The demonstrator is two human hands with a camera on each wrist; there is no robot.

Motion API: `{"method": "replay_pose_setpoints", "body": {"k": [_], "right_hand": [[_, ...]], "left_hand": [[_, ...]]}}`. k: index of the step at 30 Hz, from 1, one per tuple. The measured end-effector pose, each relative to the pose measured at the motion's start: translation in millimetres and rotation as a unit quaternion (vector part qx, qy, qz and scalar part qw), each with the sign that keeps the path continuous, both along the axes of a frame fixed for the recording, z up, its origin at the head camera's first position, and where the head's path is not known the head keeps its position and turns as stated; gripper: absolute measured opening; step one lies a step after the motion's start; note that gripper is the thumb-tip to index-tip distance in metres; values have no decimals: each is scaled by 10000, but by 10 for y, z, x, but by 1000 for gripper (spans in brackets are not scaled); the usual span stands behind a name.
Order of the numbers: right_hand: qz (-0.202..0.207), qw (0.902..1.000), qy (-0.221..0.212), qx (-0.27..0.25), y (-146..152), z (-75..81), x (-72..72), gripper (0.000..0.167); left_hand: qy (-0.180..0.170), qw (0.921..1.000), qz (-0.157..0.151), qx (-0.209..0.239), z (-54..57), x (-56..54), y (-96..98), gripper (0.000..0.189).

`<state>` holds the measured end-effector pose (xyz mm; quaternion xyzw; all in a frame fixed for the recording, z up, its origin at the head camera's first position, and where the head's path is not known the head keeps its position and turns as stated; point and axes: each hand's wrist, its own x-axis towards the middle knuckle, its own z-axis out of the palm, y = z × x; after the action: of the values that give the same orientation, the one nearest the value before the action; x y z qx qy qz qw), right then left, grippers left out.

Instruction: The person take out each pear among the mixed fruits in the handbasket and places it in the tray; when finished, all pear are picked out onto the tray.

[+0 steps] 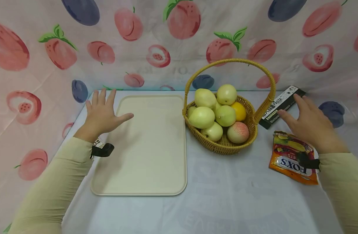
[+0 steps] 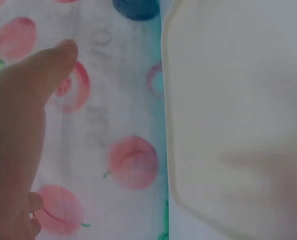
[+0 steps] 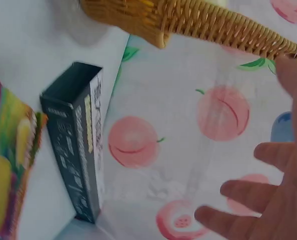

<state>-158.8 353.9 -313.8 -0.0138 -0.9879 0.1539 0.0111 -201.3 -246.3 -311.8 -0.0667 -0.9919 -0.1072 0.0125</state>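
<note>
Peach-and-plum-printed fabric [image 1: 108, 78] backs a desk [image 1: 225, 201] draped in white cloth, where a person in beige sleeves [image 1: 47, 191] holds 2 bare hands above the goods. Fingers spread, the left grip [image 1: 101, 113] is released, hovering over the far left corner of a cream tray [image 1: 149, 146] that lies flat along the desk's left edge. Near the desk's far right corner, the right grip [image 1: 313, 123] is likewise released, fingers loosely extended above a black-and-white pasta box [image 1: 281, 102] and an orange pouch [image 1: 290, 159]; the right wrist view shows the fingertips apart from the box. The box lies at a slant, 1 end toward the far edge, while the pouch rests nearer the right edge, its big lettering upside down to the wearer, probably laid flat because so soft a packet would stand poorly. Between tray and box, toward the far edge, a wicker basket [image 1: 222, 149] carries pale yellow-green fruits [image 1: 201, 117], 1 orange [image 1: 238, 111] and 1 blushed peach [image 1: 238, 132], piled so that the woven wall likely keeps them from rolling; its tall handle [image 1: 230, 60] arches clear of the fruit, seemingly to leave room for lifting. Black straps [image 1: 102, 150] circle the 2 wrists, presumably to hold the cameras in place.
</note>
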Motion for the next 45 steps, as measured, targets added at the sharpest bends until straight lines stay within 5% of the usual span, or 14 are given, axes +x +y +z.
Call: {"method": "replay_pose_setpoints", "body": {"k": [7, 14, 28, 45], "right_hand": [[-72, 9925, -10, -1224, -104, -119, 112, 92], [97, 9784, 79, -2063, -250, -296, 260, 91], [511, 9659, -219, -2529, -468, -546, 344, 88], [729, 9542, -379, -2878, -594, -815, 342, 84]], "left_hand": [[504, 9941, -507, 822, -89, 56, 246, 108], [490, 9803, -939, 1667, -220, 115, 452, 104], [253, 9524, -1607, 2577, -348, 246, 965, 88], [49, 9284, -2154, 3028, -443, 187, 1580, 81]]}}
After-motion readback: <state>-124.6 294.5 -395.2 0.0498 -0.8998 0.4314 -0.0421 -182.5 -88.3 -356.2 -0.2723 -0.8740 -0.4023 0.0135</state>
